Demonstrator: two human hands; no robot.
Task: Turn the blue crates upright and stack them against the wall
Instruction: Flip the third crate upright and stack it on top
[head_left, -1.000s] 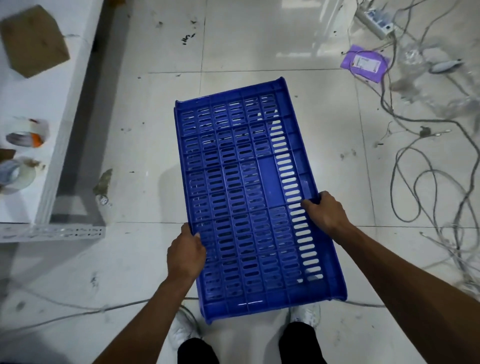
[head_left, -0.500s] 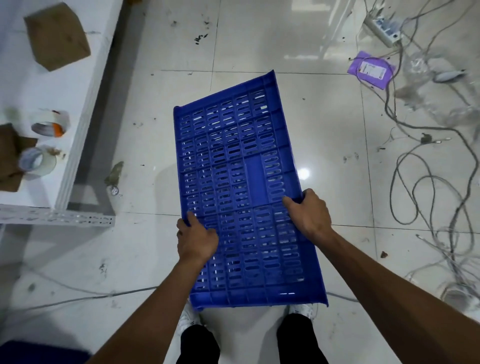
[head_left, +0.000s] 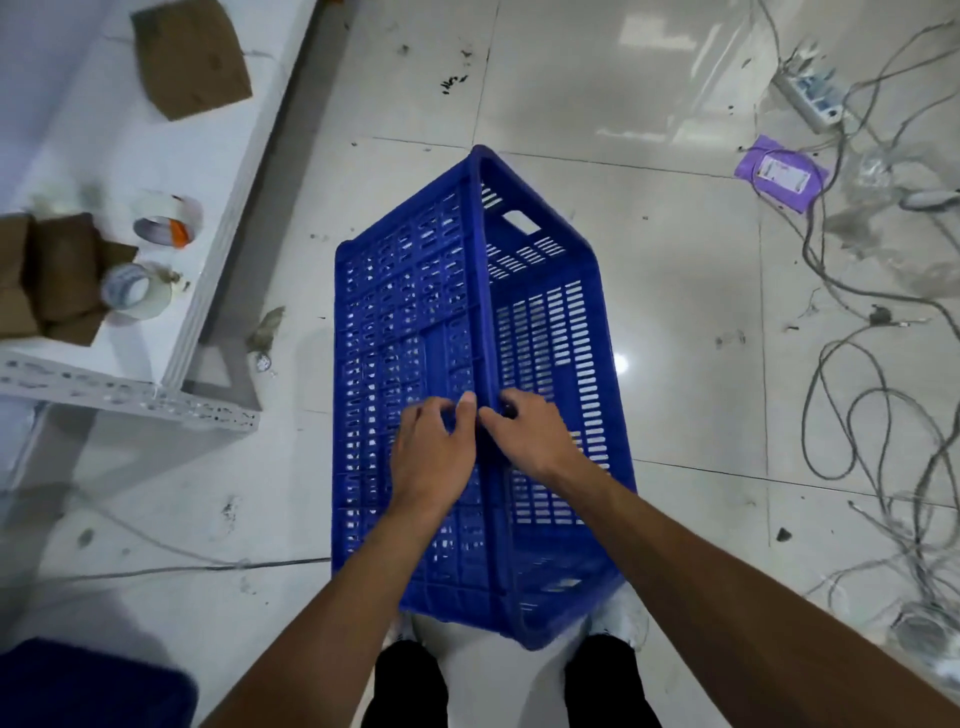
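Head view:
- Blue crate (head_left: 415, 312) tipped on edge on floor (head_left: 675, 364), just ahead of feet.
- Long axis runs near to far. Slotted base faces left, side wall faces right, ridge on top.
- Left hand (head_left: 431, 452) and right hand (head_left: 530, 441) side by side mid-ridge, directly over crate, neither nearer.
- Grip: fingers of both curl onto ridge.
- Hard plastic lattice, handle hole at far end.
- Wall not in view.

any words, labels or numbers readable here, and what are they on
No text can be read.
The white label on the purple packet: print too blurred to read.
The markings on the power strip: too small to read.
The blue crate: no lettering shows.
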